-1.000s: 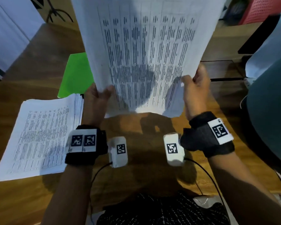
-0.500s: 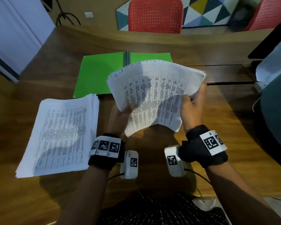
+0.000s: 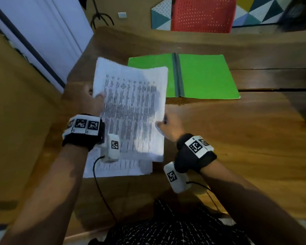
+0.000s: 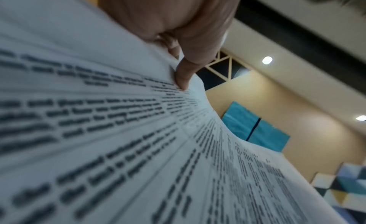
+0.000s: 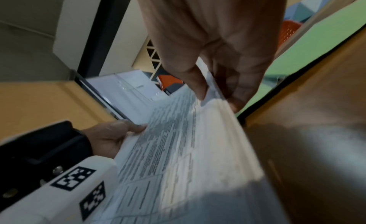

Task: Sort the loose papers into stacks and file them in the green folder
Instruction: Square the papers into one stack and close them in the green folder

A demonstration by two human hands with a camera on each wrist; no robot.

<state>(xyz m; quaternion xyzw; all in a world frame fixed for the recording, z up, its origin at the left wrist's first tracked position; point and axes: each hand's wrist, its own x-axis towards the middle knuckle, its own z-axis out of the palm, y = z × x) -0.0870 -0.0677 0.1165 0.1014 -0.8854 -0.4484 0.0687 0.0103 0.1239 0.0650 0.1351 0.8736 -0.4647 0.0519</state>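
Observation:
Both hands hold a bundle of printed papers [image 3: 131,110] over the wooden table. My left hand [image 3: 90,101] grips the bundle's left edge, thumb on the top sheet [image 4: 118,133]. My right hand [image 3: 166,126] pinches its right edge between thumb and fingers [image 5: 198,89], where the bundle [image 5: 188,149] shows several sheets thick. Under the bundle lies a second stack of papers [image 3: 124,168], mostly hidden. The green folder [image 3: 205,76] lies open flat just beyond the bundle, which covers part of its left half.
A red chair [image 3: 203,13] stands past the table's far edge. A white door or wall panel [image 3: 42,32] runs along the left. A dark groove [image 3: 272,90] crosses the table at the right. Cables trail from both wrist cameras toward my body.
The bundle came down from upright in front of my face and moved left, now lying nearly flat over the stack on the table. My view has swung left.

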